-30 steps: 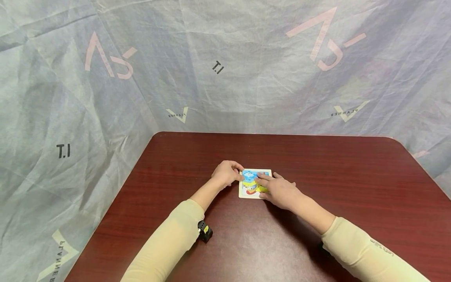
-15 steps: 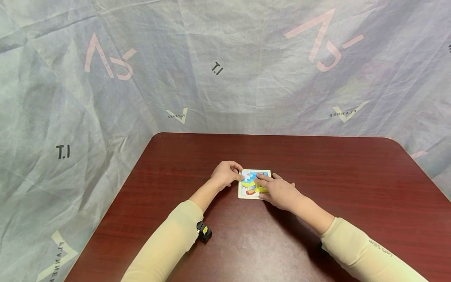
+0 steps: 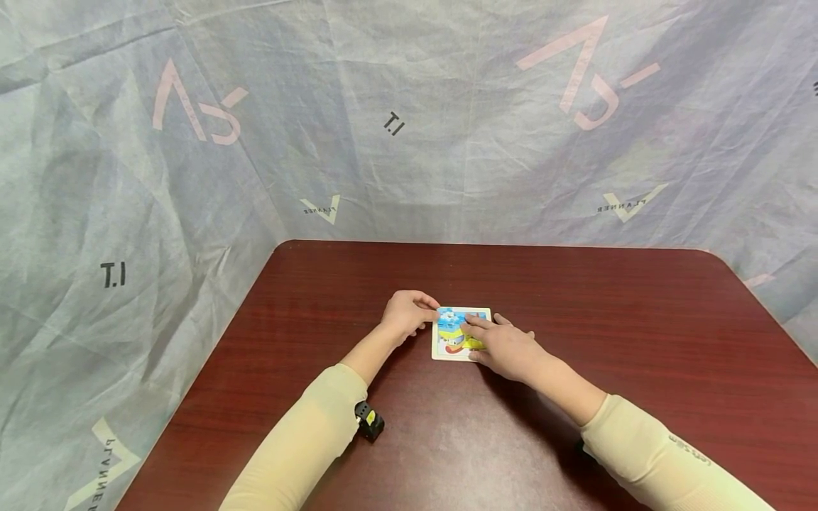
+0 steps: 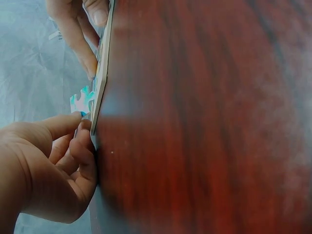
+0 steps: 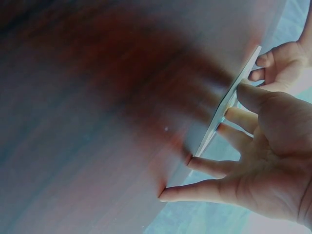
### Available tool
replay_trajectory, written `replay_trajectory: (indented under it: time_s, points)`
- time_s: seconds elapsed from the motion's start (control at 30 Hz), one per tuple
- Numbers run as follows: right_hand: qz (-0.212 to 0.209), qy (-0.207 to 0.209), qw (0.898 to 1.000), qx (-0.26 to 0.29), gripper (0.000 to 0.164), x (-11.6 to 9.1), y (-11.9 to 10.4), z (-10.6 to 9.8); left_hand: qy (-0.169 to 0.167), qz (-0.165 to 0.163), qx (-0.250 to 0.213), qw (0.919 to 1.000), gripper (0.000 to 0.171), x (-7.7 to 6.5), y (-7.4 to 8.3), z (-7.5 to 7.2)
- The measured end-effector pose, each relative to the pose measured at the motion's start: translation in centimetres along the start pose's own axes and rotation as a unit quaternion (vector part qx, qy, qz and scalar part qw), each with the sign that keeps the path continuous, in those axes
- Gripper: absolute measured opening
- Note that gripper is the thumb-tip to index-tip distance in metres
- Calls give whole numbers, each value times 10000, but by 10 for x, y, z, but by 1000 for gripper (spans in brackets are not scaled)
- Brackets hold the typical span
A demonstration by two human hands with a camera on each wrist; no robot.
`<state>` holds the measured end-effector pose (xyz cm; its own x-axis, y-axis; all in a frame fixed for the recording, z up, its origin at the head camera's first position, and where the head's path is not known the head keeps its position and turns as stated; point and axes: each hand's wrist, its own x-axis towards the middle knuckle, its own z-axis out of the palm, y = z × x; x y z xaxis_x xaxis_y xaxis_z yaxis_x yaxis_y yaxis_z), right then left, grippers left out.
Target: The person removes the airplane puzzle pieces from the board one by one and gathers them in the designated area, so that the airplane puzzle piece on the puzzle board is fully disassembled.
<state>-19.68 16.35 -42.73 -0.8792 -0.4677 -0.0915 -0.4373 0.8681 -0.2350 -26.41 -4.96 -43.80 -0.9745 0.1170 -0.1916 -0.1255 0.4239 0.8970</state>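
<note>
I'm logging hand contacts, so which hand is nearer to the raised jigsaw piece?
Left. The left hand holds the jigsaw piece near the upper-left corner of the jigsaw puzzle in the head view; the right hand is farther, resting on its right side.

In the head view, the glossy dark-red wood-grain bench (image 3: 441, 454) is softly lit, its near middle paled by glare; a blurred shadow is cast below the bare right hand (image 3: 507, 348). Both wrist views are dimmer and hazed.
</note>
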Motion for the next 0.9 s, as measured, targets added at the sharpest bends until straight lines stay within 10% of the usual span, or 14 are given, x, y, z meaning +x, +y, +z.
replay_trajectory:
  time_s: [0.9]
  points:
    - [74,-112,9999,17,55,1,1,1,-59,-331,-721,9968,9,1,-4,-4]
